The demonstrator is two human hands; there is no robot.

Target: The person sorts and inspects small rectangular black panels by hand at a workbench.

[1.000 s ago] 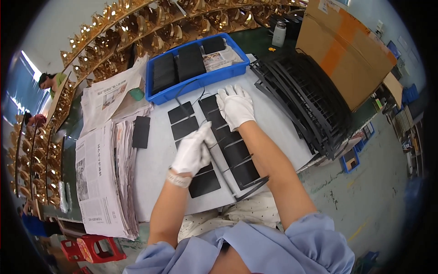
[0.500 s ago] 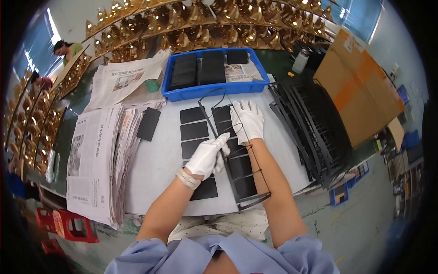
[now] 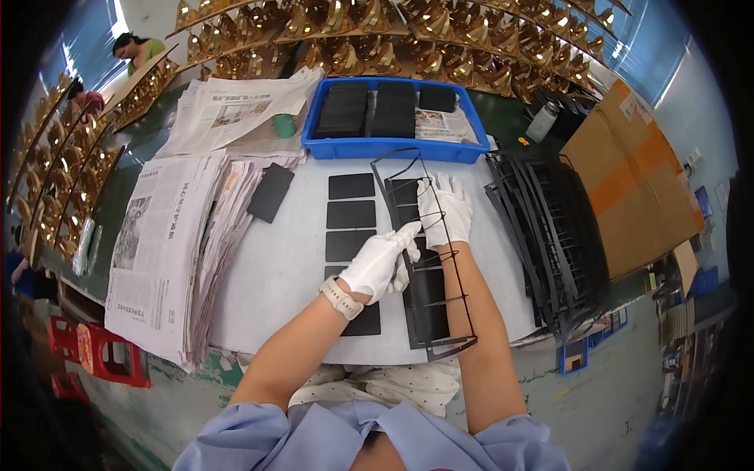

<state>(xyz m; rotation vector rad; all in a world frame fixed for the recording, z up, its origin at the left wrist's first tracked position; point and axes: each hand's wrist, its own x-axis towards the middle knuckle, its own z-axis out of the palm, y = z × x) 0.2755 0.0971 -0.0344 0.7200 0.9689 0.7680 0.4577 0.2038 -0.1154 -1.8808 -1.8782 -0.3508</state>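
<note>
Table [image 3: 275, 294], white-topped, carries the layout; a stack of black frames [image 3: 542, 228] stands toward its right edge, well apart from the hands; a blue tray [image 3: 397, 149] sits at the far side. Piece in hand: a black wire frame [image 3: 409, 318], mid-table before the wearer, over the right column of black plates [image 3: 429, 294]; the left column of plates [image 3: 351, 214] lies just beside it.

Left hand [image 3: 380, 263]: fingers curled narrow at the frame's flat strip, apparently gripping it; right hand [image 3: 449, 210]: fingers extended, slightly spread, beside the far plates; whether they press on one cannot be told; wires cross over this hand and its forearm.

Risks, as judged: the frame could tip or drag if the right forearm rises against the wires, only the left hand seeming to steady it; thin wires could bend under that same lift; plates could slip out of line if the strip brushes them, since they look merely laid down; glove cloth could snag at a wire crossing.

Orientation: long axis runs near to far; far end leans to the wearer's left, near end to the right; flat strip on the left, wire side on the right.
</note>
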